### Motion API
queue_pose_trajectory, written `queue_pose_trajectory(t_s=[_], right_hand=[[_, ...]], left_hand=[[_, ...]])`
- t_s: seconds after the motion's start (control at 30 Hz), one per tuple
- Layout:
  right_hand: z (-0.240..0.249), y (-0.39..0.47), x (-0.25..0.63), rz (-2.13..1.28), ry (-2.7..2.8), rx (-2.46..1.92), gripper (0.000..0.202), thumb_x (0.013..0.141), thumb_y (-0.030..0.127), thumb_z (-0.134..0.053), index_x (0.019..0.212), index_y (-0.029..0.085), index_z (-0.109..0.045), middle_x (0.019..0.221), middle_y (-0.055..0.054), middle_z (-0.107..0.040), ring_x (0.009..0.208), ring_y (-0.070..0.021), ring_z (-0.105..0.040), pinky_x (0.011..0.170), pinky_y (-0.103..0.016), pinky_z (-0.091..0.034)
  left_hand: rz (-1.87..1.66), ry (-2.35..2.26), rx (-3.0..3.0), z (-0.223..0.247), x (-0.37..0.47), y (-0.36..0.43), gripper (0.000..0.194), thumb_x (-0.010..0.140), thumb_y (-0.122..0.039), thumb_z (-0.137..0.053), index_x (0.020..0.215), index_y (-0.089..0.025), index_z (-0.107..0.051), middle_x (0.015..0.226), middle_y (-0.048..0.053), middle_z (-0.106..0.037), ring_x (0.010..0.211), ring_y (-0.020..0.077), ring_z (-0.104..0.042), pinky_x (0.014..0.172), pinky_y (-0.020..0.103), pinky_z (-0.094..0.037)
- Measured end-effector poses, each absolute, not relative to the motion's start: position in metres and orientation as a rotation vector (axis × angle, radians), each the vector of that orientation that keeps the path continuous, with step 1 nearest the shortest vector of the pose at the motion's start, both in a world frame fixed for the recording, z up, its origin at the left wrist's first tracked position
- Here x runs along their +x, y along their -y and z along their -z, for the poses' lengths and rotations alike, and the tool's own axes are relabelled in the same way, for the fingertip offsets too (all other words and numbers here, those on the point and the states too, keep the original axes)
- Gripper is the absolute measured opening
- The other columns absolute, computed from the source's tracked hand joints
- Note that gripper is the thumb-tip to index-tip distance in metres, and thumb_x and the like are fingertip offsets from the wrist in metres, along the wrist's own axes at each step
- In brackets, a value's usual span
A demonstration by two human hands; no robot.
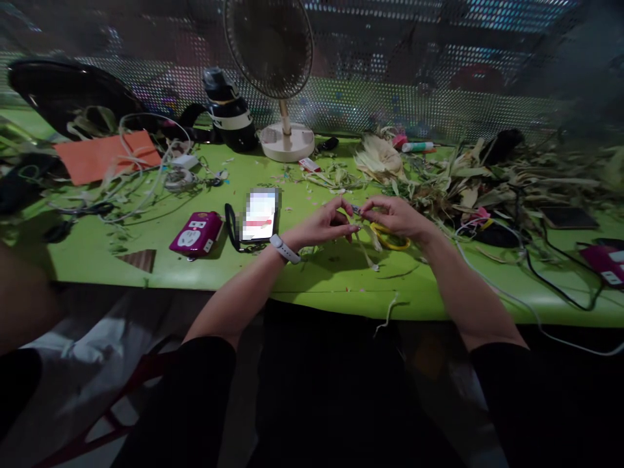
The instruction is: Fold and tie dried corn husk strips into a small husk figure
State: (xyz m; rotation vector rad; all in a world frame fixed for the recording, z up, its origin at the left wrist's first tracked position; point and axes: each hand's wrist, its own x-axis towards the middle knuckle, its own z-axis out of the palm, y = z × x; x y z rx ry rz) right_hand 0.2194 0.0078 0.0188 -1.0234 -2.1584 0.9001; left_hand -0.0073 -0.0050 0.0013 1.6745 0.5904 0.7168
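Observation:
Over the green table, my left hand, with a pale watch on its wrist, has its fingers bent around a pale plant piece that hangs down. My right hand is closed on scissors with yellow handles; their metal part points toward my left fingertips. Both hands nearly meet. A lit phone lies left of my left hand.
A fan and a dark bottle stand at the back. Purple power strips lie left and far right. Dried leaves heap up at right, with cables before them. Another person's arm shows at far left.

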Motion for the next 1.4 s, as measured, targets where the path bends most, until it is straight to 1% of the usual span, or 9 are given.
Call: queue_pose_trajectory(t_s=[0.17, 0.33, 0.43, 0.6, 0.73, 0.9, 1.13, 1.27, 1.4], right_hand=[[-0.016, -0.007, 0.216, -0.427, 2.182, -1.063, 0.031, 0.096, 0.047, -0.051, 0.092, 0.020, -0.067, 0.089, -0.009, -0.067, 0.084, -0.0227, -0.058, 0.078, -0.035, -0.043], [-0.010, -0.006, 0.210, -0.210, 2.262, -1.013, 0.032, 0.100, 0.043, -0.044, 0.094, 0.022, -0.067, 0.090, -0.010, -0.068, 0.087, -0.0245, -0.059, 0.080, -0.036, -0.043], [-0.008, -0.007, 0.211, -0.181, 2.320, -0.909, 0.032, 0.101, 0.042, -0.042, 0.102, 0.023, -0.068, 0.095, -0.010, -0.068, 0.091, -0.0246, -0.059, 0.082, -0.037, -0.044], [-0.009, -0.009, 0.214, -0.078, 2.473, -0.839, 0.033, 0.102, 0.039, -0.040, 0.101, 0.023, -0.069, 0.089, -0.009, -0.066, 0.086, -0.0234, -0.057, 0.076, -0.035, -0.042], [-0.009, -0.006, 0.209, 0.235, 2.511, -0.883, 0.033, 0.102, 0.033, -0.040, 0.092, 0.018, -0.067, 0.087, -0.011, -0.064, 0.085, -0.0244, -0.052, 0.077, -0.037, -0.039], [-0.006, -0.006, 0.205, 0.532, 2.498, -0.812, 0.036, 0.104, 0.029, -0.036, 0.091, 0.017, -0.067, 0.083, -0.010, -0.063, 0.083, -0.0233, -0.050, 0.077, -0.036, -0.037], [-0.002, -0.008, 0.204, 0.450, 2.476, -0.885, 0.032, 0.103, 0.031, -0.040, 0.091, 0.019, -0.067, 0.086, -0.010, -0.064, 0.090, -0.0243, -0.052, 0.091, -0.041, -0.039], [0.001, -0.008, 0.203, 0.350, 2.474, -0.887, 0.030, 0.102, 0.032, -0.041, 0.092, 0.020, -0.067, 0.088, -0.010, -0.065, 0.093, -0.0249, -0.054, 0.095, -0.043, -0.040], [-0.003, -0.007, 0.204, 0.226, 2.394, -0.906, 0.027, 0.101, 0.038, -0.043, 0.100, 0.023, -0.066, 0.101, -0.011, -0.067, 0.101, -0.0263, -0.057, 0.097, -0.046, -0.041]], left_hand=[[-0.774, -0.688, 1.566, -0.005, -0.007, 0.003, 0.049, 0.076, -0.041, -0.078, 0.114, -0.018, -0.058, 0.062, -0.003, -0.062, 0.055, 0.0089, -0.056, 0.051, 0.022, -0.037], [-0.827, -0.678, 1.402, -0.003, -0.005, 0.001, 0.036, 0.077, -0.052, -0.074, 0.086, -0.017, -0.069, 0.055, -0.005, -0.046, 0.047, 0.0049, -0.035, 0.046, 0.023, -0.023], [-0.863, -0.695, 1.394, 0.002, -0.004, -0.001, 0.034, 0.074, -0.049, -0.077, 0.080, -0.017, -0.072, 0.055, -0.005, -0.048, 0.047, 0.0044, -0.028, 0.046, 0.024, -0.017], [-0.802, -0.706, 1.365, 0.001, -0.004, -0.001, 0.024, 0.073, -0.038, -0.079, 0.078, -0.015, -0.074, 0.052, -0.003, -0.054, 0.045, 0.0038, -0.032, 0.045, 0.021, -0.020], [-0.666, -0.766, 1.349, -0.004, -0.006, 0.001, 0.017, 0.075, -0.027, -0.076, 0.077, -0.011, -0.074, 0.050, -0.002, -0.056, 0.045, 0.0038, -0.042, 0.044, 0.018, -0.026], [-0.553, -0.751, 1.360, -0.005, -0.010, 0.000, 0.012, 0.078, -0.021, -0.073, 0.079, -0.009, -0.076, 0.049, 0.000, -0.059, 0.043, 0.0037, -0.045, 0.045, 0.017, -0.029], [-0.476, -0.695, 1.412, -0.007, -0.013, -0.003, 0.014, 0.078, -0.025, -0.075, 0.080, -0.011, -0.077, 0.048, 0.001, -0.060, 0.041, 0.0039, -0.044, 0.043, 0.018, -0.029], [-0.414, -0.628, 1.460, -0.008, -0.015, -0.003, 0.022, 0.076, -0.032, -0.078, 0.070, -0.011, -0.074, 0.050, 0.001, -0.060, 0.042, 0.0041, -0.044, 0.044, 0.018, -0.032], [-0.462, -0.613, 1.417, -0.003, -0.011, -0.002, 0.025, 0.075, -0.034, -0.079, 0.067, -0.012, -0.071, 0.053, 0.001, -0.061, 0.045, 0.0043, -0.045, 0.046, 0.018, -0.033]])
